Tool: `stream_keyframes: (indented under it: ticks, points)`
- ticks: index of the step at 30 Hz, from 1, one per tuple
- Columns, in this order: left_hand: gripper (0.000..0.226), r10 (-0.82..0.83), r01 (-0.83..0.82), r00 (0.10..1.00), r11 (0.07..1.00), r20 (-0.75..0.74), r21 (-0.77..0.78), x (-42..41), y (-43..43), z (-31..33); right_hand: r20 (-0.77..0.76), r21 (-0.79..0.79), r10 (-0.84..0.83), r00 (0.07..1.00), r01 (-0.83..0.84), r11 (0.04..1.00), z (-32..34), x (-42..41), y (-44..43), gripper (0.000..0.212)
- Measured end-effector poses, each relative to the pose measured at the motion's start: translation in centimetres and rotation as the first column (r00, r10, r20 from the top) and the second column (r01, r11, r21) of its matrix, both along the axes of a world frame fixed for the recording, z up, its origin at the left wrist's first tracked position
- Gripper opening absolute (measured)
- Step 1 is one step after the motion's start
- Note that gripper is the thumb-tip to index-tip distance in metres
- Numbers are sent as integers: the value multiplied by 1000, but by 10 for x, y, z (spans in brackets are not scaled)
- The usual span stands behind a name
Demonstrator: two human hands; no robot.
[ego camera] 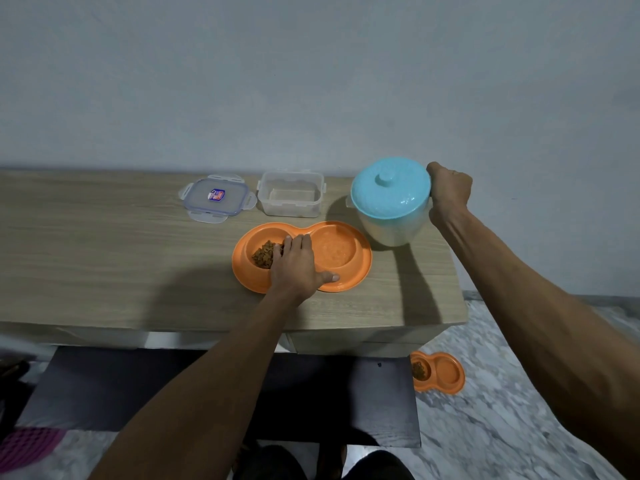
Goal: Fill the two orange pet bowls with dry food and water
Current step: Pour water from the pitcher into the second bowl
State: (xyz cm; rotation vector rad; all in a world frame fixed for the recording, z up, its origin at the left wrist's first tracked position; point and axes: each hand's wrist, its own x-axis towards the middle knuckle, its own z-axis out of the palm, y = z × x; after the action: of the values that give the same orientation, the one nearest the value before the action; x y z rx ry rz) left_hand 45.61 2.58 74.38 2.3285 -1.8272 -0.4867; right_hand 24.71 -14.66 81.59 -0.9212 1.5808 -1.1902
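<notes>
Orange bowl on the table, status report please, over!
Left hand rests on bowl. Right hand grips jug, tilted beside bowl, lid on. Kibble in left half. Nothing blocking.

Left grip (294, 268) and right grip (448, 188) bare; forearms (214, 372) bare; dark trousers (381, 465) below

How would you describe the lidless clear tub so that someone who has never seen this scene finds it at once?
On the wooden table, look along the back edge by the wall. The clear tub stands there between a flat blue-rimmed lid on its left and the blue-lidded jug on its right. It alone is an open, see-through box.
</notes>
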Motion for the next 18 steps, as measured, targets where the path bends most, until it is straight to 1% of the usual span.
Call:
stream_keyframes:
  ticks: [3, 6, 10, 16, 18]
  points:
    - [106, -2, 2, 1000, 1000, 11, -4, 0, 0, 0, 75, 23, -56, 996, 54, 998, -3, 8, -8, 37]
    - [105, 1, -1, 1000, 1000, 10, -5, 0, -1, -2, 105, 51, -91, 990, 86, 995, -6, 21, -18, 37]
    - [105, 3, -3, 1000, 1000, 11, -3, 0, -3, -3, 151, 76, -119, 981, 108, 991, -9, 35, -29, 28]
    - [106, 19, -19, 1000, 1000, -11, 3, -3, -1, 1, 159, 128, -123, 980, 103, 986, -15, 49, -40, 13]
    - [106, 24, -24, 1000, 1000, -12, 4, -3, -1, 1, 161, 141, -121, 979, 99, 985, -18, 51, -41, 11]
